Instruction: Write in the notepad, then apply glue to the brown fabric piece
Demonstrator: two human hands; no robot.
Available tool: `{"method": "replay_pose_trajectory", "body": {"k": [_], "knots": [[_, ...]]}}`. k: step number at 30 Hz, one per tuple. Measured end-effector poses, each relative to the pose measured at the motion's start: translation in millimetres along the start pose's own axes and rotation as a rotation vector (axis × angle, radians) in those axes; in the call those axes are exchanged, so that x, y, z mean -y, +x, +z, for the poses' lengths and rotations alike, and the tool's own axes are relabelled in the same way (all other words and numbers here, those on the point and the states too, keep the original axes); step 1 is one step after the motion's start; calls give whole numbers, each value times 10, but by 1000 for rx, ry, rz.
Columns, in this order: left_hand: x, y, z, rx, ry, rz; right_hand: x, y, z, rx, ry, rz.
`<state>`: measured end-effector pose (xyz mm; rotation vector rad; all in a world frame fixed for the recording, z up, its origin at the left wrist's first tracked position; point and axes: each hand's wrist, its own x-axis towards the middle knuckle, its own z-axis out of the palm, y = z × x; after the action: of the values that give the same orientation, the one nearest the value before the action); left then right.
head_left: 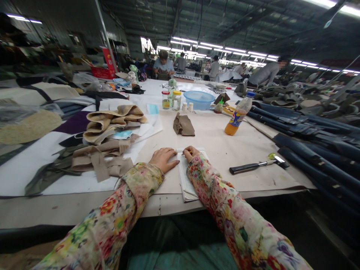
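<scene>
My left hand point(164, 158) lies flat with fingers stretched out on the table, its fingertips touching the left edge of a white notebook point(186, 183). My right hand point(190, 152) is curled closed over the top of the notebook, pinching what looks like a small yellow pen. Both arms wear floral sleeves. The notebook lies near the table's front edge.
A hammer point(257, 164) lies to the right. An orange drink bottle point(239, 117), a folded brown cloth point(183, 125), jars point(171, 99) and a blue basin point(199, 99) stand further back. Beige fabric pieces point(109, 142) pile at left, dark denim rolls point(309, 131) at right. Other people work at the far end.
</scene>
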<state>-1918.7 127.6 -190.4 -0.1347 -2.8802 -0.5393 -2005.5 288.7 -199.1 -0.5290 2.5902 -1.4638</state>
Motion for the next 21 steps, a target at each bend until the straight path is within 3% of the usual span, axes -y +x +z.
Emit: {"method": "replay_pose_trajectory", "body": {"k": [21], "knots": [[-34, -1, -27, 18, 2, -25, 112, -127, -42, -35, 3, -26]]}}
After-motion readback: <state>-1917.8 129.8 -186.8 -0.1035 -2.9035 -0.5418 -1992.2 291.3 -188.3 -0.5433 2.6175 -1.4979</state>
